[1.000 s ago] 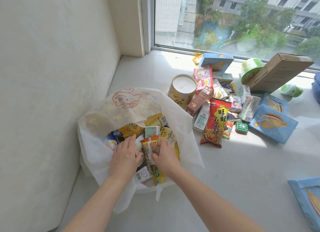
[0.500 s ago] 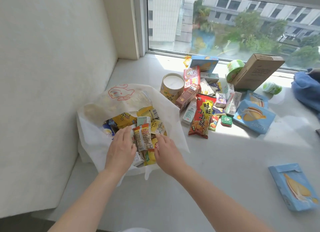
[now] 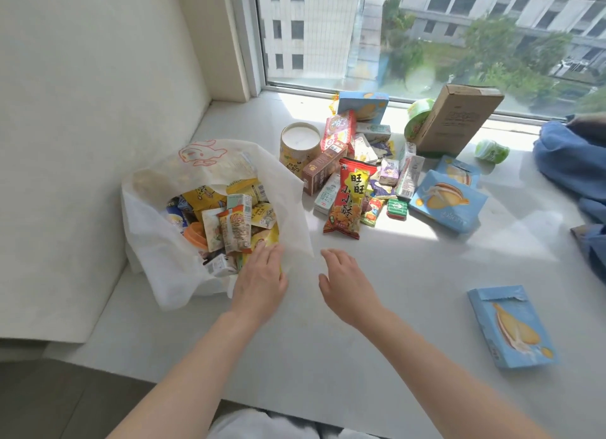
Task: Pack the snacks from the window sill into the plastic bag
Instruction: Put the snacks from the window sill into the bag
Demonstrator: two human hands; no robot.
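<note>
A: What's the biggest thing there?

B: The window sill (image 3: 377, 307), a pale slab running under the window (image 3: 426, 32). At its right edge lies a heap of blue cloth (image 3: 570, 163).

A: And the bag?

B: The white plastic bag (image 3: 154, 242) sits at the left end of the sill, against the wall, its mouth open. It is already heaped with small packets (image 3: 234, 227) in yellow and orange.

A: The snacks not yet packed?

B: They lie in a pile just right of the bag, near the glass. A brown cardboard box (image 3: 459, 120) leans upright at the back. In front of it lies a blue biscuit box (image 3: 447, 201), and another blue box (image 3: 511, 327) lies well apart, near the right front. A round tub (image 3: 300, 143) stands just beside the bag, and a red packet (image 3: 349, 199) lies flat in front of the pile.

A: The hands?

B: The left hand (image 3: 260, 281) rests at the bag's near rim, fingers straight and close together, their tips touching a yellow packet there. The right hand (image 3: 344, 283) hangs over bare sill just right of the bag, fingers relaxed and slightly spread, holding nothing.
</note>
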